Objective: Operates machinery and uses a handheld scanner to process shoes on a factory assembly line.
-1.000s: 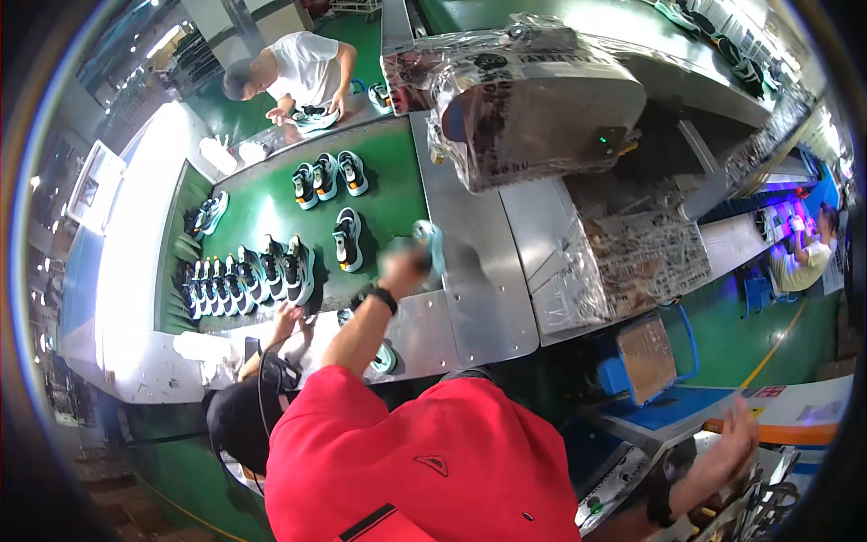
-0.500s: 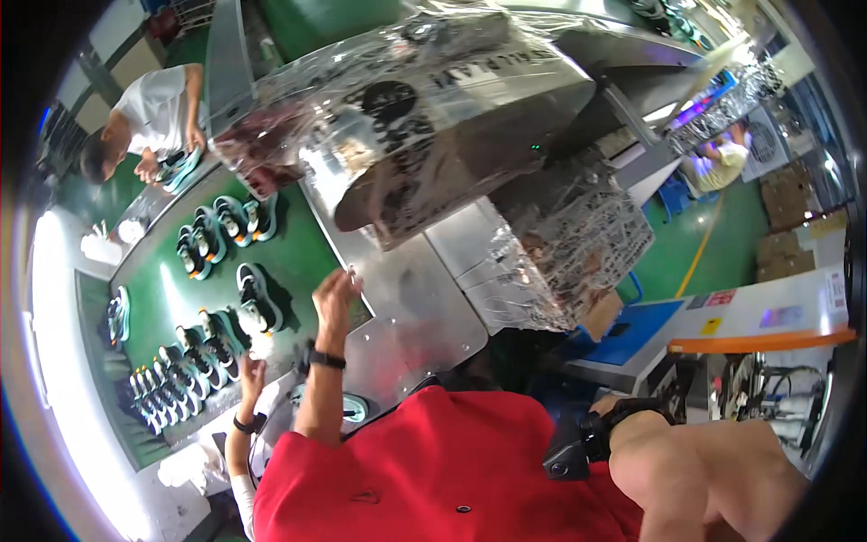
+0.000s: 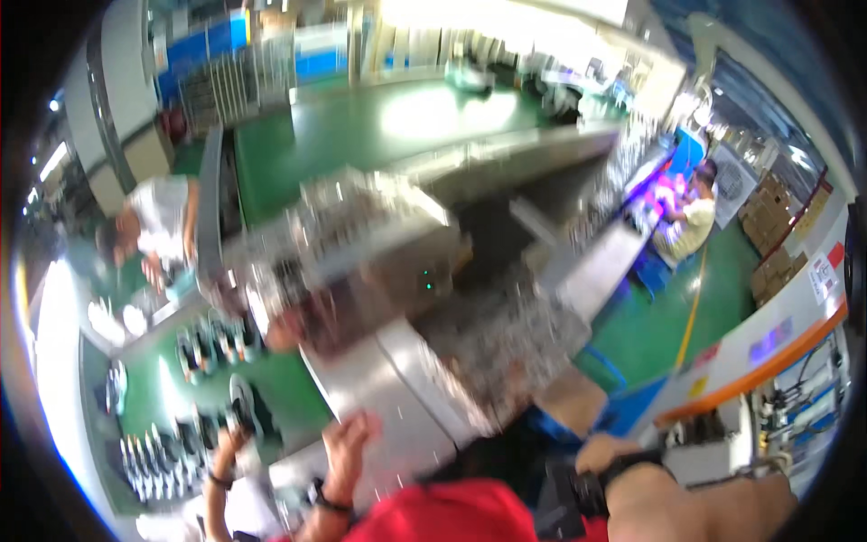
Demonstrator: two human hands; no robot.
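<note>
My left hand [image 3: 348, 444], with a black band at its wrist, is raised over the bare metal work surface [image 3: 361, 370]. Its fingers are smeared by motion, and nothing I can make out is in them. On the right, my right hand [image 3: 603, 453] shows only in part beyond a black wrist strap and device [image 3: 578, 483]; its fingers are hidden. To the left of my left hand, a co-worker's hand [image 3: 233, 443] with a dark wristband reaches to a dark shoe with a pale sole [image 3: 242, 402] on the green belt [image 3: 293, 393].
Several shoes [image 3: 153, 456] stand in rows on the belt. A blurred, film-wrapped machine [image 3: 379, 262] fills the middle. Another person [image 3: 163, 217] works at far left, and a seated one [image 3: 691, 221] at far right. A white counter with an orange edge [image 3: 768, 366] lies right.
The view has tilted up, showing more of the room. My left hand appears lower in the picture and blurred. The co-worker's hand has come to the single shoe.
</note>
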